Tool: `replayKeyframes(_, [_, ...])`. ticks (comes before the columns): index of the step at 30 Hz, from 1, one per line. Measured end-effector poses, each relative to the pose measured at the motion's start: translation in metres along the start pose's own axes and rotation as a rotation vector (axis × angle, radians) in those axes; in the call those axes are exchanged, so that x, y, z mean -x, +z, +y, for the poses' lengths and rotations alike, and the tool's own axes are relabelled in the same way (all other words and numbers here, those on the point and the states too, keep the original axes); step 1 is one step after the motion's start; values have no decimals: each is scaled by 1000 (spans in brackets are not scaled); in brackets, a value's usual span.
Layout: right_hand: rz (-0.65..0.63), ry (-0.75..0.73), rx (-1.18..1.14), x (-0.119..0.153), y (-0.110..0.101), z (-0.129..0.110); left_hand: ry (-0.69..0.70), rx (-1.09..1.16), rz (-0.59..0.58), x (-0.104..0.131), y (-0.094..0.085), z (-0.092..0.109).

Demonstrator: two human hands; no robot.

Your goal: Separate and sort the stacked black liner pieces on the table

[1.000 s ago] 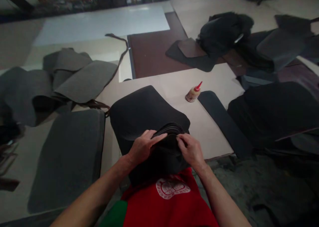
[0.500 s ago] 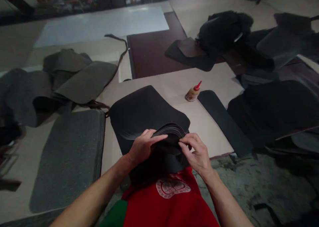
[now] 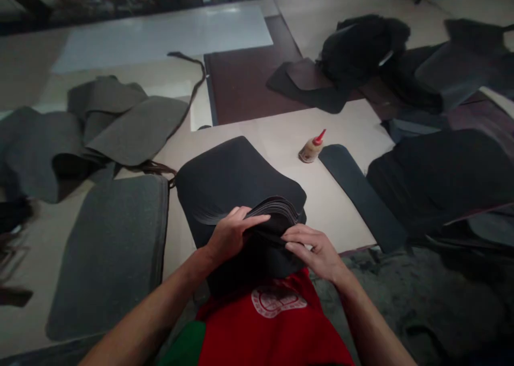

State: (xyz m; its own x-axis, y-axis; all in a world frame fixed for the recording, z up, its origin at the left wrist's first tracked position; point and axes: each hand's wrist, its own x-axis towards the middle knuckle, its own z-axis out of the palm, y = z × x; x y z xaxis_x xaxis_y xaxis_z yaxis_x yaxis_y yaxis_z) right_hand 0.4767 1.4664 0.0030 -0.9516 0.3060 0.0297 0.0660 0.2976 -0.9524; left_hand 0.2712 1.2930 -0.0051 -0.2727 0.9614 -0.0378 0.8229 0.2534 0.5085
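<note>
A stack of black sheets (image 3: 236,173) lies at the table's front edge, its near part curled back so that many layered edges show. My left hand (image 3: 231,232) is closed on the curled layers at their left side, with the index finger stretched over them. At the right of the curl, my right hand (image 3: 311,248) pinches the edge of a black sheet between thumb and fingers. Below both hands, more black material hangs down toward the red apron (image 3: 277,328).
A glue bottle (image 3: 311,147) with a red tip stands beyond my right hand, beside a long dark strip (image 3: 357,189). Grey sheets (image 3: 112,253) are stacked at the left, with loose grey pieces (image 3: 140,125) behind. Black pieces (image 3: 441,173) lie at the right.
My right hand has moved slightly down and toward me, drawing a black sheet edge away from the curled layers. The left hand has stayed in place.
</note>
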Motion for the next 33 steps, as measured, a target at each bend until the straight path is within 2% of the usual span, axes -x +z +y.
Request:
replayKeyframes(2, [-4, 17, 5, -2, 0, 0, -2, -8, -1, 0, 1, 0])
replayKeyframes(7, [228, 13, 319, -13, 10, 5, 29, -39, -6, 2, 2, -3])
replayKeyframes(10, [300, 49, 455, -22, 18, 11, 55, -39, -16, 5, 4, -6])
replayKeyframes(17, [353, 119, 344, -28, 22, 13, 148, -107, 30, 7, 7, -13])
replayKeyframes(20, [407, 39, 297, -19, 16, 5, 105, -84, 19, 4, 5, -10])
replayKeyframes(22, [393, -41, 257, -11, 11, -2, 68, -65, -1, 2, 2, -7])
replayKeyframes(28, [145, -119, 151, 0, 4, -10, 4, -17, -54, -2, -2, -4])
replayKeyframes(33, [134, -137, 205, -3, 6, -4, -9, -19, -58, -3, -3, -3])
